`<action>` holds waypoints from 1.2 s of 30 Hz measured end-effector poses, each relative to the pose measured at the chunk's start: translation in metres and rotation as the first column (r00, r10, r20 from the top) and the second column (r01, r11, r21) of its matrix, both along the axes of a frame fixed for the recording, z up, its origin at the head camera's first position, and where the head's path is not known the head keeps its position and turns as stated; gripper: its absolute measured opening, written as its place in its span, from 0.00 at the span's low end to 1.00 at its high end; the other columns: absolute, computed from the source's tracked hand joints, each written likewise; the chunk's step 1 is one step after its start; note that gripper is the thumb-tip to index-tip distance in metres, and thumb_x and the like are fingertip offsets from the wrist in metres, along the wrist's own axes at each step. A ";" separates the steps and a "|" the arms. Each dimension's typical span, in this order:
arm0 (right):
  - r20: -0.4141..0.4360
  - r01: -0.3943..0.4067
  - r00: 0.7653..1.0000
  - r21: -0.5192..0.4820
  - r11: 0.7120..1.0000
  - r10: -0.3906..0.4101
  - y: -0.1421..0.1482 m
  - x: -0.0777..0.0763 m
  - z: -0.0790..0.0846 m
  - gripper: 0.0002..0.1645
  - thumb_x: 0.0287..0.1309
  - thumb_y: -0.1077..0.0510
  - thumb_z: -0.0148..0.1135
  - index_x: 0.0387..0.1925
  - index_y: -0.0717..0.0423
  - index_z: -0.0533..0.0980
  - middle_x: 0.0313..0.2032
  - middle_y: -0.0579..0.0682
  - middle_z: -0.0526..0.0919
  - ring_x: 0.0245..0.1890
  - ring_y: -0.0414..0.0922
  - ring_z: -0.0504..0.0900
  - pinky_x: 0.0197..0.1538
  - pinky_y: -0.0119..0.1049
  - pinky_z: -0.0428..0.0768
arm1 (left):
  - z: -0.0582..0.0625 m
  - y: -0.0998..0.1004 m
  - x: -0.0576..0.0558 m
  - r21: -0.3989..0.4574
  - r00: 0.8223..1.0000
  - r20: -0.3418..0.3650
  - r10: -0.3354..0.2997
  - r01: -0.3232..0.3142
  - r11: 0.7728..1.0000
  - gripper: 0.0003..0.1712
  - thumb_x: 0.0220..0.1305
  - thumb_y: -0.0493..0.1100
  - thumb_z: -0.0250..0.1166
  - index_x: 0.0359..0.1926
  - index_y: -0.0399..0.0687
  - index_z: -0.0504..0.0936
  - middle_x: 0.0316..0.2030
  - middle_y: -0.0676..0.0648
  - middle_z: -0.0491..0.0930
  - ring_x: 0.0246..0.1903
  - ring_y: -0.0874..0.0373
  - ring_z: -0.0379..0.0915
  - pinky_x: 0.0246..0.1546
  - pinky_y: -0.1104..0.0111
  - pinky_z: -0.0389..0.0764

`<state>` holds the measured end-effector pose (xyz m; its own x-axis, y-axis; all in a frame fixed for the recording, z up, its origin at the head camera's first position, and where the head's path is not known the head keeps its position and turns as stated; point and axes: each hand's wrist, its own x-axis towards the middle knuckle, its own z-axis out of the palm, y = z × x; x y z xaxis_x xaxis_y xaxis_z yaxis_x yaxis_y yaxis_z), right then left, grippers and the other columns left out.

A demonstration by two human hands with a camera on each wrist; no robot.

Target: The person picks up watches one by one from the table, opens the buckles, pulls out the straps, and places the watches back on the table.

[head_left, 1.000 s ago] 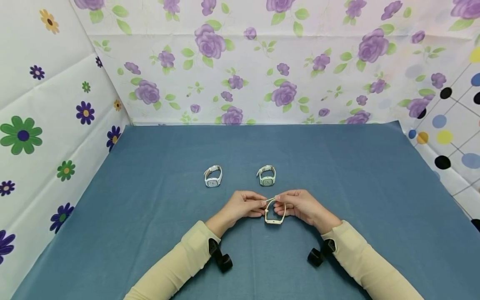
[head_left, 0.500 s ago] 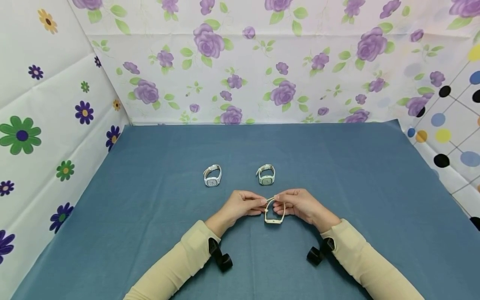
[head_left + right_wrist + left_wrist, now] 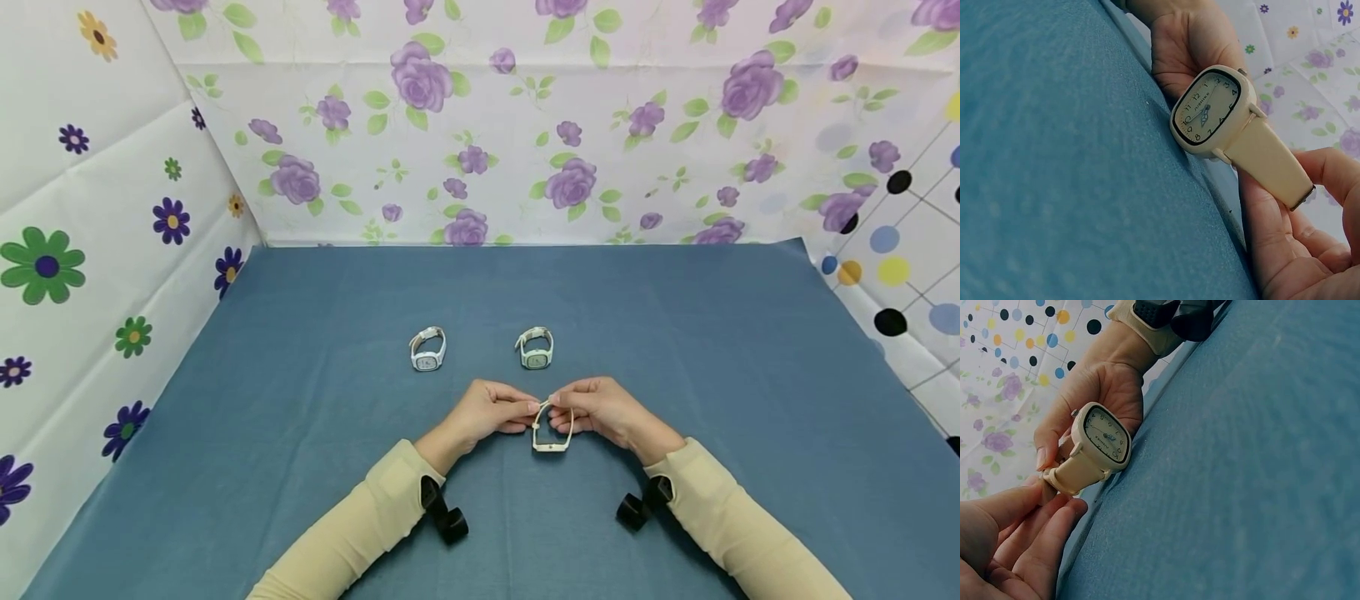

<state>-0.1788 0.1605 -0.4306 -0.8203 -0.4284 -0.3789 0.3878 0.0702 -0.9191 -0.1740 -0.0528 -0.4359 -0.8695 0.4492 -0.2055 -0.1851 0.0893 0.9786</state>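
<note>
A cream wristwatch [image 3: 551, 447] with a rounded-square dial stands on the blue cloth, its strap looped upward between the hands. My left hand [image 3: 491, 412] pinches the strap near its free end from the left. From the right, my right hand [image 3: 607, 412] pinches the strap at the top of the loop, the fingertips of both hands close together. In the left wrist view the watch dial [image 3: 1108, 434] faces the body, with the strap running to the fingertips. The right wrist view shows the strap [image 3: 1272, 162] reaching the right fingers. Fingers partly hide the strap ends.
Beyond the hands lie a white wristwatch [image 3: 427, 362] at left and a pale green wristwatch [image 3: 536, 360] at right, both with looped straps. Blue cloth [image 3: 337, 300] covers the table. A flowered sheet [image 3: 510, 117] hangs at the back.
My left fingertips have moved slightly right along the strap, closer to the right fingertips. The right hand keeps its pinch, and the other two watches stay in place.
</note>
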 end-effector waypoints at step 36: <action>0.022 0.009 1.000 -0.029 1.000 -0.008 -0.001 -0.001 -0.001 0.14 0.64 0.55 0.58 0.41 0.63 0.79 0.29 0.48 0.85 0.31 0.39 0.85 0.40 0.32 0.85 | 0.003 0.003 -0.003 0.011 0.992 0.125 -0.006 0.005 1.000 0.16 0.65 0.37 0.61 0.48 0.27 0.80 0.39 0.34 0.84 0.30 0.61 0.82 0.42 0.64 0.85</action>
<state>-0.1799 0.1591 -0.4320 -0.8156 -0.4325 -0.3845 0.4087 0.0398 -0.9118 -0.1768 -0.0498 -0.4330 -0.8347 0.4569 -0.3075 -0.3055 0.0803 0.9488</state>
